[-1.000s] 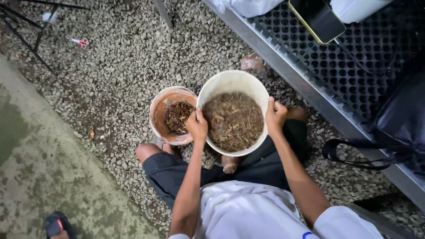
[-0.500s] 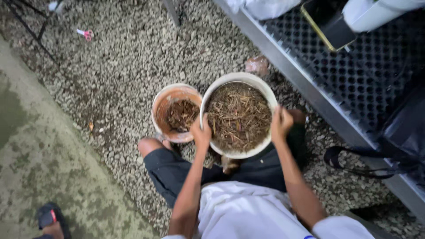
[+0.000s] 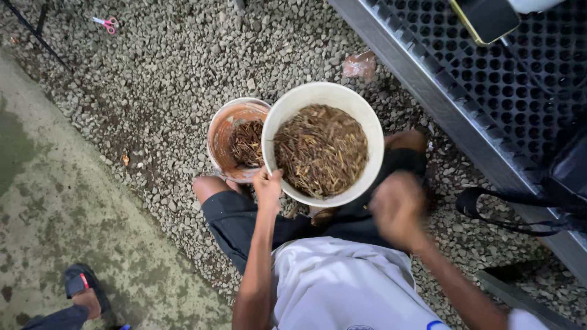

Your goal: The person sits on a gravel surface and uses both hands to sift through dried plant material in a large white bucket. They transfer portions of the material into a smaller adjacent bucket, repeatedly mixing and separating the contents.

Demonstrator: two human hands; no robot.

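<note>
A: Entry, head view. Person crouched on gravel. Left hand grips the near rim of the white bucket, thumb over the lip. Bucket sits in front of the knees, filled close to the top with brown shredded bark and roots.

B: Right hand?

A: Right hand is blurred, just off the bucket's right side and apart from the rim. It holds nothing I can see; whether the fingers are curled or spread I cannot tell.

B: Neighbours?

A: Smaller orange-stained bucket touching the white one on the left, some of the same brown stuff inside. Black mesh counter along the right, with a phone at the top edge. Black bag strap hangs below it.

B: Risks?

A: One-handed grip on a full bucket, on loose stones. In my judgement it could tip toward the small bucket or spill over the far rim.

B: Unclear items?

A: The bucket's base is hidden, so I cannot tell if it rests on the ground or is lifted. Small scissors far off, pink-handled. Another person's sandalled foot at lower left, mostly cut off.
</note>
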